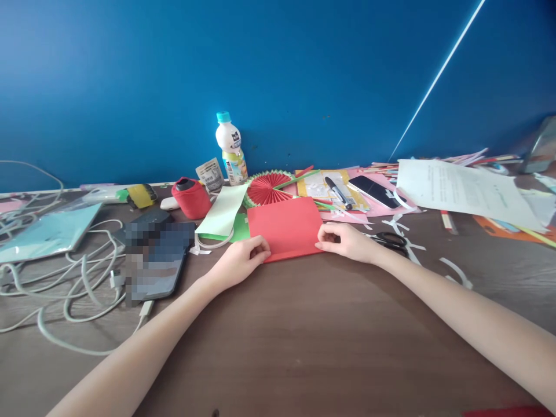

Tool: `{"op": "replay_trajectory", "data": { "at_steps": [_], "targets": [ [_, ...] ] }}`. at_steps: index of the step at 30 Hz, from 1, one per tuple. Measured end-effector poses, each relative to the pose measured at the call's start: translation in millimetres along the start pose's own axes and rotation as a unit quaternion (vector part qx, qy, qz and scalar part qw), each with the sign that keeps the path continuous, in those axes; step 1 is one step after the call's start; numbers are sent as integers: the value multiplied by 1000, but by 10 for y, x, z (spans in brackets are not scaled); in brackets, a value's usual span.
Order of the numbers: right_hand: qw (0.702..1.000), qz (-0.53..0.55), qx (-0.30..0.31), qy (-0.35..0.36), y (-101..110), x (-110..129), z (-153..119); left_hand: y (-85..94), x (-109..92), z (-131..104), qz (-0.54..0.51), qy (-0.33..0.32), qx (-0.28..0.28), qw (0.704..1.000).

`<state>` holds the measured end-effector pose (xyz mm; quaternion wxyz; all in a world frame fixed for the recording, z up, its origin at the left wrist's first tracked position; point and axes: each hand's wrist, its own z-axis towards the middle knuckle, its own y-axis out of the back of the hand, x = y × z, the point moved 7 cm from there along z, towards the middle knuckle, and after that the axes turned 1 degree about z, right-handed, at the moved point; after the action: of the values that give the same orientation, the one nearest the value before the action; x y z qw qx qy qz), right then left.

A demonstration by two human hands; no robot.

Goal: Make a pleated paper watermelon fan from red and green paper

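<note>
A red sheet of paper (284,227) lies on the brown table, with a narrow folded strip along its near edge. My left hand (244,259) pinches the near left corner between thumb and curled fingers. At the near right corner, my right hand (343,242) holds the paper in a similar pinch. Just behind the sheet rests a round pleated red fan with a green rim (270,190). Light green paper (223,209) lies to the left of it, over darker green paper. Black scissors (391,242) are beside my right wrist.
On the left are a dark phone (167,260), tangled white cables (87,278) and a red pouch (191,198). A bottle (231,147) stands by the blue wall. Behind and right are a pen (337,192), a second phone (376,191), white printed paper (464,194) and paper scraps.
</note>
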<state>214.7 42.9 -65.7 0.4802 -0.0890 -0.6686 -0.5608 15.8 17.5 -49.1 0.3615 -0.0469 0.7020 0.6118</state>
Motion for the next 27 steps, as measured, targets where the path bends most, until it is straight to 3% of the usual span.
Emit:
{"op": "replay_trajectory", "data": {
  "at_steps": [12,27],
  "targets": [
    [1000,-5,2,4,5,23,8,-3,15,27,-35,-7,36,999],
    [1000,-20,1,4,-7,6,10,6,48,21,-65,-6,28,997]
  ]
}}
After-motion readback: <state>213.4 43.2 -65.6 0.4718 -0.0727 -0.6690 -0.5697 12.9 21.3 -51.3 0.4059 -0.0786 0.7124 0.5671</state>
